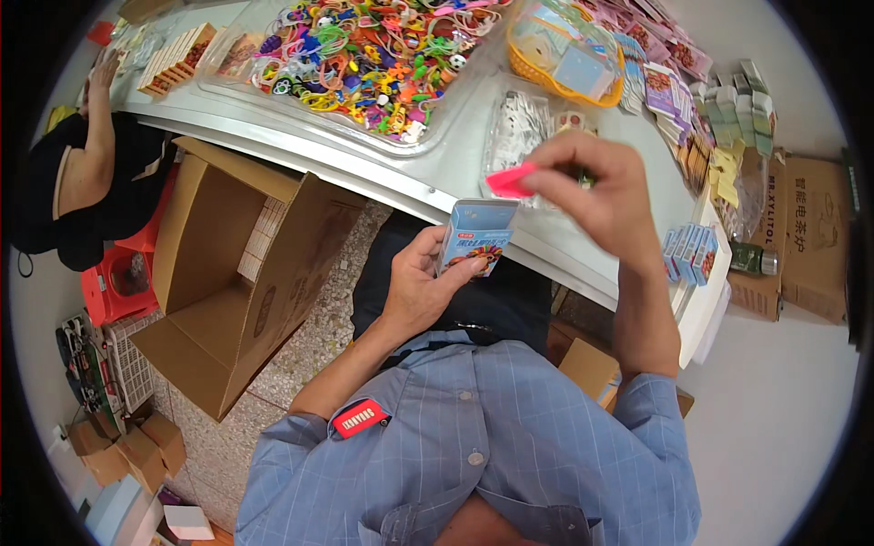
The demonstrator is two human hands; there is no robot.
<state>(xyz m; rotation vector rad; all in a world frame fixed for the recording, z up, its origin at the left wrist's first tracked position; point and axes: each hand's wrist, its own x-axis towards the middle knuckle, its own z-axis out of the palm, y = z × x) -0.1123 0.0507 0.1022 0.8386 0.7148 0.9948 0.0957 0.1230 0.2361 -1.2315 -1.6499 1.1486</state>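
My left hand [417, 284] is closed round a small light-blue carton [481, 229] with a colourful picture on its front, held upright just off the table's front edge. The carton's top end appears open. To its upper right, my right hand [596, 196] pinches a flat bright-pink piece [510, 180] between thumb and fingers; its exact kind does not show. That piece hangs above the front of a transparent tray [492, 136] with small white packets [523, 123] in it. My right hand hides part of this tray.
A wide transparent tray [428, 136] of colourful small toys lies on the white table [455, 177]. Behind sits a yellow basket [537, 77]. Blue cartons [692, 255] stand at the right edge. An open cardboard box [205, 218] is on the floor, left; another person [86, 182] is beyond.
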